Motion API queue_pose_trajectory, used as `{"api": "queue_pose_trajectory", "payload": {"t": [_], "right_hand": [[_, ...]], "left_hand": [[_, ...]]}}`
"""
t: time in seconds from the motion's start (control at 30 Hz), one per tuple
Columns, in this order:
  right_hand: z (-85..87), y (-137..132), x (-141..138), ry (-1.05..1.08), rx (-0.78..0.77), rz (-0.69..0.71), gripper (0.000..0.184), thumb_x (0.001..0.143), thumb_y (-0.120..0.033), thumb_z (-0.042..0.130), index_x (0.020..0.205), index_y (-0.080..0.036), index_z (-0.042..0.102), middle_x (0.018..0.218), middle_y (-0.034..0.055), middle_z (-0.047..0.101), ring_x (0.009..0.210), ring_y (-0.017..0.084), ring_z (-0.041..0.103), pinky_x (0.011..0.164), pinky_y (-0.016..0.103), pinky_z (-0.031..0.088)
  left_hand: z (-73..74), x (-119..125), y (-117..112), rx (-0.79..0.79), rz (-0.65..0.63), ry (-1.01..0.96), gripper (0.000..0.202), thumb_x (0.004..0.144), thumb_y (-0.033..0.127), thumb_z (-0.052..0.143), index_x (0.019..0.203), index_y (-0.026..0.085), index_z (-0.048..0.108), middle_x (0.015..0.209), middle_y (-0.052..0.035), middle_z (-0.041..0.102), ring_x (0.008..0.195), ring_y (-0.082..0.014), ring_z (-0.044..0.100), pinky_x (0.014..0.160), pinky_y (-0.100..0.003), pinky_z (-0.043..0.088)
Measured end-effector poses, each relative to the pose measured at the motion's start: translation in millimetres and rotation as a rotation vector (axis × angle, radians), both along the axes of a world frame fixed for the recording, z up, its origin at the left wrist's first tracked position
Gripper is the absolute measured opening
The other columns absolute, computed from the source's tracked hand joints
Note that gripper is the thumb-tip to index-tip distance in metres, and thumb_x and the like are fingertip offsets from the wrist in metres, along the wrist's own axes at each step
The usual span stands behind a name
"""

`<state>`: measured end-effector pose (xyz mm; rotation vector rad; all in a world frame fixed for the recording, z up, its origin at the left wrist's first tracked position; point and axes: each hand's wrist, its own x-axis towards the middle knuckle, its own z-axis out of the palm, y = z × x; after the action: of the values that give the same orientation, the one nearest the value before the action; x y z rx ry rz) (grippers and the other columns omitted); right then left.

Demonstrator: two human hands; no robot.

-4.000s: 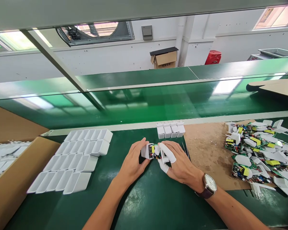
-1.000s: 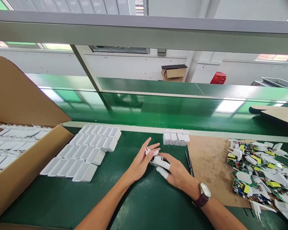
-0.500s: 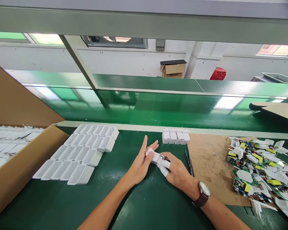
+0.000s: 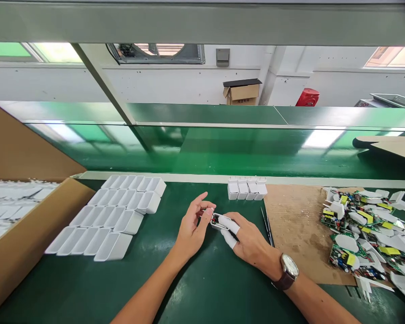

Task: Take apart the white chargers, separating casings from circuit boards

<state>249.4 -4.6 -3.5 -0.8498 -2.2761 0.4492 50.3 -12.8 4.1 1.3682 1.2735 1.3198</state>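
Observation:
A small white plastic case with electronic parts showing in its open side is in my right hand. White covers wrap the thumb and a finger of that hand, which grip the case. My left hand is at the case's left end, its thumb and forefinger pinched together; what lies between them is too small to make out. To the left, rows of empty white cases stand with their open sides up. Behind my right hand is a short row of filled white cases.
Black tweezers lie beside my right hand, along a brown cardboard sheet. Circuit boards with white plastic parts are heaped at the right. An open carton of white parts stands at the left. A ledge edges the green bench behind.
The white case has turned, and its electronic parts now show. My left fingers, stretched out before, have curled in to a pinch at its end. The view has shifted slightly.

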Motion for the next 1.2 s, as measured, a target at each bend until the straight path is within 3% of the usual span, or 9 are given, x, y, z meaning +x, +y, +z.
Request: {"api": "queue_pose_trajectory", "payload": {"t": [0.2,0.43,0.83,0.97,1.2], "right_hand": [[-2.9,-0.2,-1.4,0.011,0.069,0.018,0.037,0.098,-0.012,0.051,0.134,-0.022,0.053,0.113,0.0113,0.067,0.095,0.024,0.068,0.078,0.038,0.063],[2.3,-2.9,-2.9,0.041,0.055,0.024,0.052,0.094,-0.008,0.052,0.143,-0.02,0.043,0.103,0.0102,0.067,0.081,0.024,0.066,0.067,0.037,0.061],[1.5,-1.4,-3.2,0.083,0.102,0.052,0.061,0.093,-0.003,0.052,0.15,-0.015,0.033,0.095,0.0087,0.062,0.079,0.022,0.062,0.067,0.035,0.057],[-0.3,-1.2,-2.3,0.083,0.063,0.041,0.059,0.093,-0.004,0.053,0.149,-0.017,0.035,0.099,0.0096,0.064,0.08,0.022,0.063,0.068,0.036,0.058],[-1.8,1.9,-1.0,0.027,-0.035,0.022,0.039,0.098,-0.011,0.051,0.134,-0.023,0.055,0.113,0.0115,0.067,0.091,0.022,0.067,0.074,0.036,0.06]], "left_hand": [[6.4,-6.3,4.1,-0.065,-0.082,-0.22,0.049,0.094,0.038,0.064,0.138,0.02,0.054,0.111,-0.0107,0.07,0.098,-0.0215,0.065,0.082,-0.035,0.055],[7.8,-14.4,2.5,-0.042,-0.207,-0.231,0.051,0.091,0.028,0.062,0.14,0.022,0.055,0.112,-0.0109,0.069,0.095,-0.0217,0.061,0.076,-0.034,0.052],[9.0,-16.5,2.9,-0.057,-0.239,-0.282,0.051,0.091,0.03,0.065,0.141,0.022,0.055,0.109,-0.01,0.069,0.093,-0.0206,0.06,0.075,-0.031,0.05],[8.3,-15.6,4.4,-0.062,-0.228,-0.3,0.05,0.092,0.033,0.066,0.14,0.023,0.055,0.111,-0.0092,0.068,0.095,-0.0202,0.061,0.079,-0.033,0.052],[1.1,-12.7,9.5,-0.145,-0.174,-0.259,0.052,0.096,0.043,0.064,0.141,0.022,0.05,0.118,-0.0105,0.065,0.104,-0.0224,0.065,0.09,-0.038,0.053]]}}
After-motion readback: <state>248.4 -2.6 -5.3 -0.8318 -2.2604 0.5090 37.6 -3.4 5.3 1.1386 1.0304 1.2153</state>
